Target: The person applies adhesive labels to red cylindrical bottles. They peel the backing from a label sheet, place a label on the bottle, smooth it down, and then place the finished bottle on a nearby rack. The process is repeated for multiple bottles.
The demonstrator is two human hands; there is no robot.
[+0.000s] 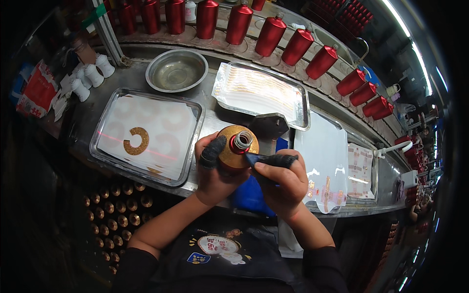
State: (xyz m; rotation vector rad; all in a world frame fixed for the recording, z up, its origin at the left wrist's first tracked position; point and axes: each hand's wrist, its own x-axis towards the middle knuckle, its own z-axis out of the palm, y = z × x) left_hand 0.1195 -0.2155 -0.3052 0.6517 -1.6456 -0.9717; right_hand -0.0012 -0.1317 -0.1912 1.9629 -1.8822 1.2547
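A bottle with a gold shoulder (227,157) and a bare threaded neck stands tilted toward me in my left hand (211,178), whose fingers wrap round its side. Black wrapping covers a finger of that hand. My right hand (288,183) is closed beside the neck, pinching a small dark blue piece (251,158) against the gold shoulder; its exact kind is hard to make out. A finger of this hand is also wrapped in black. On the left, a metal tray (94,139) carries a white sheet with one gold C-shaped sticker (136,141).
A steel bowl (177,71) sits behind the tray. Another tray (304,119) holds sheets of gold strips. More label sheets (317,146) lie at right. Red bottles (271,36) line a conveyor at the back. White ceramic-looking pieces (93,75) stand far left.
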